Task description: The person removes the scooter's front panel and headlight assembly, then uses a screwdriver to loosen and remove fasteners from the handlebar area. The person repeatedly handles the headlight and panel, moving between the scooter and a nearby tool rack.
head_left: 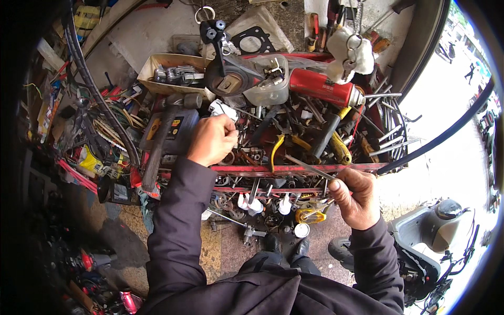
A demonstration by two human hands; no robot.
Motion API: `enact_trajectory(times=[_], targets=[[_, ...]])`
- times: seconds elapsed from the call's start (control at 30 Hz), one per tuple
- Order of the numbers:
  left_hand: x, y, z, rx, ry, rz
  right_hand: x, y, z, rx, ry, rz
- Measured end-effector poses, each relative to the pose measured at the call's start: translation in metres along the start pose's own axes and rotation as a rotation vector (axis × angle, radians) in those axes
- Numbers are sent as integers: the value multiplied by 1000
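Observation:
My left hand [212, 140] is over the left part of a red metal tool tray [236, 169], its fingers curled together. Whatever is between them, if anything, is hidden. Just beyond the fingertips lies a small white piece [222, 109]. My right hand [358, 198] grips a thin metal rod [308, 167] at the tray's front edge, the rod pointing up and to the left. Near its tip lie yellow-handled pliers [276, 152]. Loose tools and small metal parts fill the tray between my hands.
A hammer [164, 137] rests by a dark case [181, 128] on the left. Behind are a carton of sockets [152, 71], a clear plastic tub [270, 89] and a red spray can [320, 86]. Keys [348, 65] hang overhead. A scooter [425, 236] stands at right.

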State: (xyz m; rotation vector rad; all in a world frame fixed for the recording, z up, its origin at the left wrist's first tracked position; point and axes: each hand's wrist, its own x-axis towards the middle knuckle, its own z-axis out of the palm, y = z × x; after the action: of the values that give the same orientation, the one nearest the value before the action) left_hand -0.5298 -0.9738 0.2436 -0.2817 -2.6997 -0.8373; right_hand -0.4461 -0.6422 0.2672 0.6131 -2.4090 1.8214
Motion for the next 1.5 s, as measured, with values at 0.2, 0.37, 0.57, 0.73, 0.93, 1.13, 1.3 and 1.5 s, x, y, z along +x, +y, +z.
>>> enact_trajectory(times=[0.2, 0.37, 0.57, 0.73, 0.93, 1.13, 1.3, 1.5], targets=[[-14, 3, -14, -637, 148, -183, 19, -7, 11, -198, -34, -114], [-35, 19, -27, -853, 166, -256, 46, -20, 13, -305, -60, -194], [-55, 18, -23, -806, 127, -232, 81, -21, 28, -459, -259, -200], [-62, 6, -21, -843, 191, -186, 95, -17, 39, -658, -364, -227], [-64, -4, -16, -931, 241, -176, 117, -7, 41, -795, -50, -303], [-67, -11, -14, -958, 233, -173, 126, 0, 53, -892, -31, -372], [-66, -13, -10, -1002, 284, -130, 124, -3, 54, -1232, -125, -403], [-64, -10, -12, -934, 296, -132, 125, 2, 75, -1203, -283, -783]])
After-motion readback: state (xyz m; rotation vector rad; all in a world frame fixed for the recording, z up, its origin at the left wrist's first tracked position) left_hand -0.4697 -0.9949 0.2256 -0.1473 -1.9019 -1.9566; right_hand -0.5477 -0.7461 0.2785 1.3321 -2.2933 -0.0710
